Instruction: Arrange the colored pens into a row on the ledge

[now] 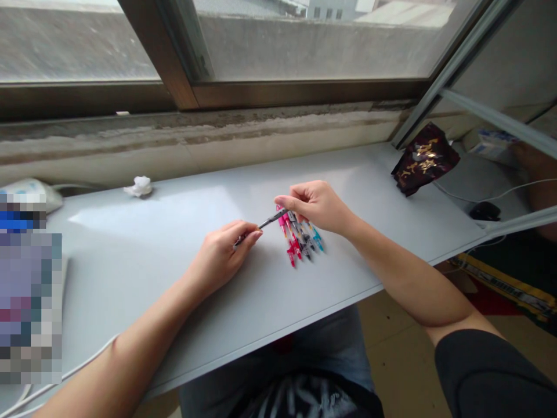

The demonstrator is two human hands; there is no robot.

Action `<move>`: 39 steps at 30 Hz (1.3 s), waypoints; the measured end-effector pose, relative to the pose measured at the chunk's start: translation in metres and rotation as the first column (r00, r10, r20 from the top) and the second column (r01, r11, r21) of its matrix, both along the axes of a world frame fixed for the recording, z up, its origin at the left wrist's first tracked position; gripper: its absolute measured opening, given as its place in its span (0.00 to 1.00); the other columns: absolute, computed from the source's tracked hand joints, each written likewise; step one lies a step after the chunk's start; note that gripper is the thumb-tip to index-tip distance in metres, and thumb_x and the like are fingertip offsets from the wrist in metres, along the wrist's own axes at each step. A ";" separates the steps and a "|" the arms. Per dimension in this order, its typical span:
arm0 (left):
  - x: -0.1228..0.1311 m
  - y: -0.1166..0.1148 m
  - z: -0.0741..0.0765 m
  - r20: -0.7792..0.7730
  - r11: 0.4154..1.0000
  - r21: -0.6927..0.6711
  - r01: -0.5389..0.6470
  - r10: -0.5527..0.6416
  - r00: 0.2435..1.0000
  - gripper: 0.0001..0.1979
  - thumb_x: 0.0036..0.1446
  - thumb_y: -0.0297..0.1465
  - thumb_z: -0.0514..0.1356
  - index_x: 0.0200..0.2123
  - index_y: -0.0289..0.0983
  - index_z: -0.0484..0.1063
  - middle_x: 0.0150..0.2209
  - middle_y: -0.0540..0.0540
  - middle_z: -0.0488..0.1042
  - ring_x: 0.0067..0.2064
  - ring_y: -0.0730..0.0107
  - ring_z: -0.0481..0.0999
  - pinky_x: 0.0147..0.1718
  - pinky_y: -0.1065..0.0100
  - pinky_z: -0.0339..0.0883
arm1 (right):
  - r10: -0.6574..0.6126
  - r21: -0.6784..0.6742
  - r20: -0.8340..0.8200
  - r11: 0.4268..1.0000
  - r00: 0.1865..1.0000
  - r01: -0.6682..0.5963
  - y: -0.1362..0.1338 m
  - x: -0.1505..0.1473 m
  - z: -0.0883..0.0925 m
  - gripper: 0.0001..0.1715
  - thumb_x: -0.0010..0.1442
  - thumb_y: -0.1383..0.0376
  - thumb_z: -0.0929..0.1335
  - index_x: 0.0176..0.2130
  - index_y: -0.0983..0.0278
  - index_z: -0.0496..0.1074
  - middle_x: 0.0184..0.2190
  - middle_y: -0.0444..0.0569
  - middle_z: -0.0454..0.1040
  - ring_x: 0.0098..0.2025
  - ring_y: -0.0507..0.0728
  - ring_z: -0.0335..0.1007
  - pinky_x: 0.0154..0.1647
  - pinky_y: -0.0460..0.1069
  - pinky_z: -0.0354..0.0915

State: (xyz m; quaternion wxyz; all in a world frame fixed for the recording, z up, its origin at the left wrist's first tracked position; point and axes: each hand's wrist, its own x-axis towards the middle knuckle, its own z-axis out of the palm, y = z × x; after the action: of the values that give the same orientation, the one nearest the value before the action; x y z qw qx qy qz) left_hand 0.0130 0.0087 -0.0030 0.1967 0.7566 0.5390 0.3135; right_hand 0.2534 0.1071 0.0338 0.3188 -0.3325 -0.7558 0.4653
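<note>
A dark pen is held between my two hands, slanting up to the right above the table. My left hand is closed on its lower left end, thumb and fingers pinching it. At the upper right end, my right hand pinches the same pen between thumb and forefinger. Just below and partly behind my right hand lies a row of pens side by side, pink-red, black-grey and teal. Their upper ends are partly hidden by my right hand.
On the pale table a crumpled white tissue lies near the wall. A dark crinkled bag with gold lettering stands at the right, by a metal frame. A blurred-out stack and a white cable are at the left.
</note>
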 end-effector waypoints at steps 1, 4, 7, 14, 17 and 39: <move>0.000 0.000 0.000 -0.007 1.000 -0.001 0.000 0.000 1.000 0.16 0.73 0.43 0.56 0.41 0.40 0.77 0.36 0.46 0.83 0.35 0.65 0.80 0.38 0.66 0.71 | 0.000 0.025 0.048 1.000 0.999 -0.001 0.000 0.002 0.001 0.39 0.67 0.37 0.69 0.22 0.62 0.63 0.17 0.41 0.65 0.22 0.48 0.59 0.27 0.47 0.55; -0.001 0.001 0.001 -0.019 1.000 0.001 -0.026 0.026 0.999 0.16 0.73 0.43 0.56 0.41 0.40 0.77 0.35 0.46 0.82 0.34 0.65 0.79 0.37 0.66 0.70 | 0.075 0.030 0.048 0.997 0.996 -0.076 0.004 0.010 0.005 0.30 0.67 0.40 0.71 0.37 0.64 0.72 0.24 0.42 0.73 0.25 0.50 0.67 0.29 0.47 0.59; -0.001 0.002 0.001 -0.026 0.999 0.007 -0.031 0.031 0.999 0.16 0.74 0.44 0.55 0.40 0.40 0.77 0.33 0.47 0.82 0.33 0.65 0.79 0.36 0.66 0.70 | 0.190 0.061 0.051 0.979 0.981 -0.192 0.008 0.015 0.008 0.28 0.62 0.46 0.77 0.48 0.64 0.74 0.33 0.45 0.79 0.29 0.51 0.72 0.31 0.47 0.62; 0.000 0.001 0.000 -0.015 1.000 -0.007 -0.020 0.020 1.000 0.17 0.73 0.44 0.55 0.40 0.40 0.77 0.32 0.48 0.81 0.32 0.66 0.78 0.36 0.67 0.69 | 0.134 0.041 0.078 0.990 0.988 -0.137 0.011 0.014 0.004 0.30 0.64 0.41 0.74 0.37 0.64 0.73 0.27 0.44 0.76 0.27 0.50 0.66 0.30 0.48 0.61; 0.001 0.000 0.001 -0.010 1.000 -0.019 -0.024 0.023 1.000 0.17 0.73 0.44 0.55 0.40 0.40 0.77 0.32 0.48 0.81 0.32 0.67 0.77 0.36 0.67 0.69 | 0.174 -0.018 0.066 0.985 0.983 -0.173 0.012 0.015 0.003 0.31 0.65 0.39 0.72 0.32 0.64 0.72 0.23 0.44 0.73 0.25 0.51 0.66 0.30 0.48 0.62; 0.003 -0.010 0.004 -0.141 0.952 0.306 -0.028 0.074 0.987 0.16 0.76 0.41 0.58 0.42 0.39 0.83 0.34 0.44 0.84 0.32 0.64 0.79 0.41 0.61 0.72 | 0.195 -0.105 0.144 0.978 0.970 -0.181 0.002 0.005 0.008 0.37 0.72 0.44 0.68 0.21 0.61 0.58 0.15 0.36 0.54 0.19 0.47 0.47 0.23 0.48 0.46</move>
State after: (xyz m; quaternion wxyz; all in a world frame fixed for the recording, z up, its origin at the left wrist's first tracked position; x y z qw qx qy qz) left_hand 0.0161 -0.0012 0.0012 0.0286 0.7852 0.5174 0.3392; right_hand 0.2581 0.1090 0.0419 0.1989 -0.3085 -0.7842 0.5004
